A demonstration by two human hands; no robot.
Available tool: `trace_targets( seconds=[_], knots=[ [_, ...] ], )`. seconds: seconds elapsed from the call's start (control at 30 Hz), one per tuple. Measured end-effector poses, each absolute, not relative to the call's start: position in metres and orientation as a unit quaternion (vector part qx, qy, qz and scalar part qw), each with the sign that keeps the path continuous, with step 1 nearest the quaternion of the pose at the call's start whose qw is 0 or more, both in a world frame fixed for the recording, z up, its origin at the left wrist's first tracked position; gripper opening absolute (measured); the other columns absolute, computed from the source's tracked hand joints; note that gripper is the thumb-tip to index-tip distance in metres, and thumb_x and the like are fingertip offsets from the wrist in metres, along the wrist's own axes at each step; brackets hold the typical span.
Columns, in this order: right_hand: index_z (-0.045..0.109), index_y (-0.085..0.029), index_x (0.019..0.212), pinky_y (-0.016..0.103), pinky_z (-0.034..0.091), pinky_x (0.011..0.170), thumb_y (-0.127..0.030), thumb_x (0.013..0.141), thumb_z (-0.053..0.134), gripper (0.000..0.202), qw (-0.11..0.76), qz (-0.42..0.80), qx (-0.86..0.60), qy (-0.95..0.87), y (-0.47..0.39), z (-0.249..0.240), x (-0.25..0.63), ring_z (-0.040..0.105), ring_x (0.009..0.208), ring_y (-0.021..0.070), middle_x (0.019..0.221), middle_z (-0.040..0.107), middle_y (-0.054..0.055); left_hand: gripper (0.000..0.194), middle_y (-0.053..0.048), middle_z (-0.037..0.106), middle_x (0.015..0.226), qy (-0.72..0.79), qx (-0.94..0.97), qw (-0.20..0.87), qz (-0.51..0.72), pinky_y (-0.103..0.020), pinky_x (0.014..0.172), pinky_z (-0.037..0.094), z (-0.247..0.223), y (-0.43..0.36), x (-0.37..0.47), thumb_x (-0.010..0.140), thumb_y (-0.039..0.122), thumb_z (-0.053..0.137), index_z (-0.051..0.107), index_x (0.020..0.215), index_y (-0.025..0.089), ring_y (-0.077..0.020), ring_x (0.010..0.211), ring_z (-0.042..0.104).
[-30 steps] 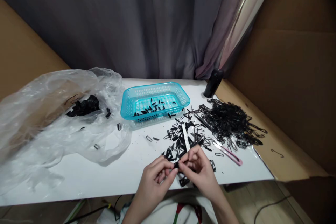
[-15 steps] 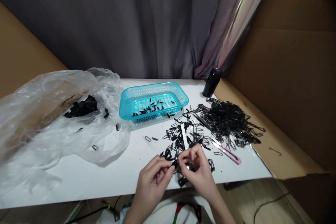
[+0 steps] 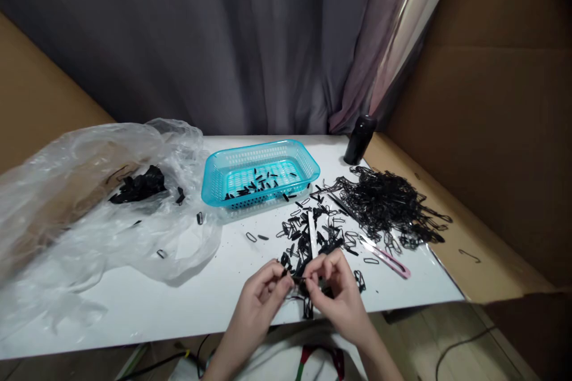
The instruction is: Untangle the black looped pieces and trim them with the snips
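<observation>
Near the front edge of the white table, my left hand [image 3: 263, 297] and my right hand [image 3: 337, 289] face each other with fingertips pinched. Between them stretches a small, thin black piece [image 3: 299, 279], held at one end by each hand; its exact kind is too small to tell. Under and behind my hands lies a scatter of small black pieces [image 3: 297, 232], some solid slivers and some thin oval loops. A white strip [image 3: 312, 232] lies among them, partly behind my right hand. My fingers hide part of the scatter.
A blue perforated basket [image 3: 261, 199] holds several black slivers. To the right are a tangled black heap [image 3: 386, 205], a pink-handled tool [image 3: 393, 265] and a black bottle [image 3: 358, 141]. Clear plastic sheeting [image 3: 187, 256] covers the left side. Cardboard walls [image 3: 496, 131] flank the table.
My left fingertips have drawn slightly left, away from my right ones, and the black piece between them now shows as a thin strip. My right hand has hardly moved.
</observation>
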State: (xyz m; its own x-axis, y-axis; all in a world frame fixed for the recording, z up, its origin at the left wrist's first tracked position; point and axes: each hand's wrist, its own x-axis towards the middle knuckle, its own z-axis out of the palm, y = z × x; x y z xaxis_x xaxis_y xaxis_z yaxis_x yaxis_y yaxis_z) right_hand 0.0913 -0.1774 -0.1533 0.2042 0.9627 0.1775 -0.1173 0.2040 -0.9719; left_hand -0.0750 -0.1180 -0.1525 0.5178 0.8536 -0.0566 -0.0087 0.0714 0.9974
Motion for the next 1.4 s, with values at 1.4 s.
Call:
trace_targets(
  seconds=[1.4],
  knots=[
    [0.062, -0.021, 0.08, 0.024, 0.038, 0.055, -0.036, 0.096, 0.06, 0.022, 0.554, 0.428, -0.519, -0.491, -0.17, -0.154, 0.094, 0.051, 0.059, 0.0123, 0.07, 0.054, -0.002, 0.033, -0.001, 0.059, 0.061, 0.419, 0.632, 0.558, 0.337, -0.021, 0.051, 0.038, -0.146, -0.115, -0.072, 0.084, 0.044, 0.066, 0.075, 0.072, 0.015, -0.0126, 0.055, 0.05]
  ],
)
